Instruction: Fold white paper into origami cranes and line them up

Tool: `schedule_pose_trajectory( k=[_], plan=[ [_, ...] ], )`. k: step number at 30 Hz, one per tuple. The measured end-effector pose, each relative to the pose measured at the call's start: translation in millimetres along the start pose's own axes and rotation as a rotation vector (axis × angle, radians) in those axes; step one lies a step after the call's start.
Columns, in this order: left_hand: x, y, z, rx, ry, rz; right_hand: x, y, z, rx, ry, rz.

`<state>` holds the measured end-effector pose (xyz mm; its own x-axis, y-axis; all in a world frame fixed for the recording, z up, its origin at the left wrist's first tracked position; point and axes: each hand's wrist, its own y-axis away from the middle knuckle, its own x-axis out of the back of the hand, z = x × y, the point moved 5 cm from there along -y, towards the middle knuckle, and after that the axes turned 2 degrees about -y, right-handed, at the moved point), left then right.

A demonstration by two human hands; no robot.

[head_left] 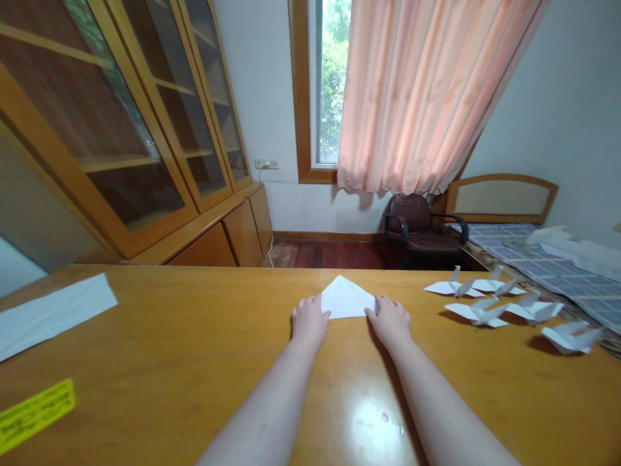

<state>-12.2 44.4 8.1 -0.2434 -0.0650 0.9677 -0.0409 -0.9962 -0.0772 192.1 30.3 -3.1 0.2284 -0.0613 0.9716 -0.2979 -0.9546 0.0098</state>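
A folded white sheet of paper (pixel 347 299) lies on the wooden table (pixel 218 375), its pointed corner facing away from me and its straight edge towards me. My left hand (pixel 310 318) grips its left corner, thumb at the near edge and fingers along the side. At the right corner, my right hand (pixel 391 320) holds the paper the same way. The fingertips are partly hidden behind the hands and the paper.
Several folded paper cranes (pixel 478 312) stand at the table's right. A white paper strip (pixel 58 310) and a yellow label (pixel 36 414) lie at the left. Beyond the table are a brown armchair (pixel 412 217), a glass-fronted cabinet (pixel 194 210) and a bed (pixel 514 239).
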Motion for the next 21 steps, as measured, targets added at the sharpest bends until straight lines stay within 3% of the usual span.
schedule_pose_trajectory(
  k=[6,21],
  plan=[
    [1.4,0.5,1.7,-0.019,0.025,-0.033,4.7,1.8,-1.3,0.001,-0.036,0.011],
    [-0.5,-4.6,-4.4,0.006,0.128,0.055,10.0,1.7,0.1,0.048,-0.122,0.138]
  ],
)
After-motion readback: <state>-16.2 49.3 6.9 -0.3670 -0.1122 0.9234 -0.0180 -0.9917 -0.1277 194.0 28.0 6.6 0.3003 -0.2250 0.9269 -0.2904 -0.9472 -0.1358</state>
